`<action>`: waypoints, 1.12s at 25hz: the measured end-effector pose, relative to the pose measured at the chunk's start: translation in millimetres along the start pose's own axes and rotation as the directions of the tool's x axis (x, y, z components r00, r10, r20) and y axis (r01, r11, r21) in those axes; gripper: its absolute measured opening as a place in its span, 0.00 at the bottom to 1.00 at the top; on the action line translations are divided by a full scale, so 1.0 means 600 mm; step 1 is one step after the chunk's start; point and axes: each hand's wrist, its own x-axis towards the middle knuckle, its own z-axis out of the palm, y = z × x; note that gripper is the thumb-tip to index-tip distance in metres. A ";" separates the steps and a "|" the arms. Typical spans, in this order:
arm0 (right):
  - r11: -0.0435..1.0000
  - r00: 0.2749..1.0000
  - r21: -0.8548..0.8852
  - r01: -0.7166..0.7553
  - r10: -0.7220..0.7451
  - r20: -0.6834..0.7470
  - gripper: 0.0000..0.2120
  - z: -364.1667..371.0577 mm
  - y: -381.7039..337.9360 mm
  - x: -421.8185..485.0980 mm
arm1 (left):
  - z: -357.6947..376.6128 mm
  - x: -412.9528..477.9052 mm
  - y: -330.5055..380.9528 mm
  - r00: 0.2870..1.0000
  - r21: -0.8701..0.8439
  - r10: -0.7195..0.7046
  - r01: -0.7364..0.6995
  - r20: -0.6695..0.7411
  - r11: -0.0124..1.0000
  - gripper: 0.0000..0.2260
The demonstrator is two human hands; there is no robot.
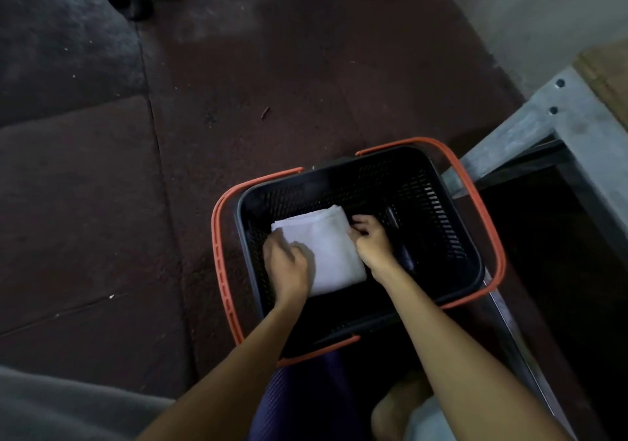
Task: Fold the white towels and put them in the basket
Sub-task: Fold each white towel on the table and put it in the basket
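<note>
— How is the towel (328, 250) made out?
— White, soft cloth, folded into a flat rectangle; it is laid on the bottom of the basket (441, 199), in the left half
— And the basket?
— Black plastic, boxy, its walls pierced in a grid; orange handles (217, 236) are folded down outside the rim
— Which way is the towel's long axis run?
— From far to near, tilted slightly right
— The hands?
— The right edge is pinched by the right hand (370, 240). The near left corner is covered by the left hand (287, 265); gripped or merely pressed cannot be told
</note>
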 end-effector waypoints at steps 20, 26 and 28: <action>0.415 0.968 -0.875 0.250 -0.138 0.211 0.35 -0.023 -0.024 -0.014 | 0.006 0.034 0.021 0.922 0.690 -0.008 -0.284 0.387 0.666 0.29; 0.412 0.931 -0.881 0.233 -0.355 0.081 0.17 -0.142 -0.201 -0.219 | -0.134 -0.077 0.234 0.744 0.636 0.457 -0.662 0.488 0.398 0.15; 0.423 0.905 -0.881 0.214 -0.426 0.016 0.14 -0.177 -0.250 -0.296 | -0.185 -0.120 0.305 0.649 0.607 0.573 -0.735 0.500 0.302 0.15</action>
